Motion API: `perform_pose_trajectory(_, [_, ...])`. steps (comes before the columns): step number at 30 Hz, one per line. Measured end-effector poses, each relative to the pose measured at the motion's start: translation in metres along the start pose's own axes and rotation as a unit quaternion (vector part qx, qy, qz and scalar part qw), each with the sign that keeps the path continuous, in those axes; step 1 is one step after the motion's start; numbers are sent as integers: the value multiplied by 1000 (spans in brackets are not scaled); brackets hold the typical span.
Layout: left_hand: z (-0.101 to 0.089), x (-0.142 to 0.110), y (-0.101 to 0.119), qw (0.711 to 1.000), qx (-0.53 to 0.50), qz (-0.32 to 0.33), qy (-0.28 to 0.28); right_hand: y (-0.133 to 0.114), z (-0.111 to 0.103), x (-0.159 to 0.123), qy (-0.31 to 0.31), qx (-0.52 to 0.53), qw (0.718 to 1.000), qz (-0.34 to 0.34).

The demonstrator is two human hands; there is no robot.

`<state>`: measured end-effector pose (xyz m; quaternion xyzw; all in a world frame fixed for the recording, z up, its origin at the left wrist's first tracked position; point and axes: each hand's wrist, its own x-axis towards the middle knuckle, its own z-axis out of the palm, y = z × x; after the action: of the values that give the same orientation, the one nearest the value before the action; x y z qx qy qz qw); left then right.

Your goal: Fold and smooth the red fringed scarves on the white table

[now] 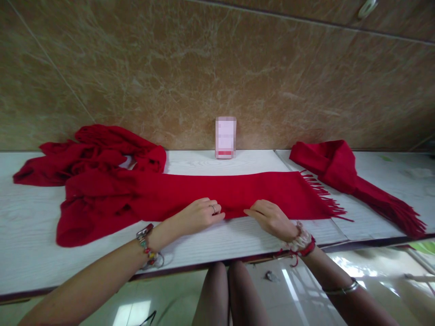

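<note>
A red scarf [238, 188] lies stretched lengthwise over the white table, its fringe spread at the right end and its left part bunched in loose folds. At the near edge of its flat middle, my left hand [204, 213] is closed on the cloth with fingers curled, a ring on one of them. A short way to the right, my right hand [270, 218] pinches the same near edge. The fingertips of both hands are partly hidden against the fabric.
A heap of red cloth [102, 147] sits at the back left. To the right lies another folded red scarf [335, 163] with fringe. A phone [225, 136] leans against the brown marbled wall [190, 68]. The white table [30, 235] ends just before my knees [227, 290].
</note>
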<state>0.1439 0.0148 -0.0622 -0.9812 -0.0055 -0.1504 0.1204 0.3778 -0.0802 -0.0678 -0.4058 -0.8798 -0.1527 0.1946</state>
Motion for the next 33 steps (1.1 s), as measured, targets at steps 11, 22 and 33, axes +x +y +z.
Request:
perform_pose_trajectory(11, [2, 3, 11, 999, -20, -8, -44, 13, -11, 10, -33, 172, 978, 113])
perform_pose_trajectory(22, [2, 2, 12, 999, -5, 20, -36, 26, 44, 75, -195, 76, 976, 53])
perform_pose_trajectory(33, [0, 3, 15, 999, 1, 23, -29, 73, 60, 109, -152, 87, 974, 145])
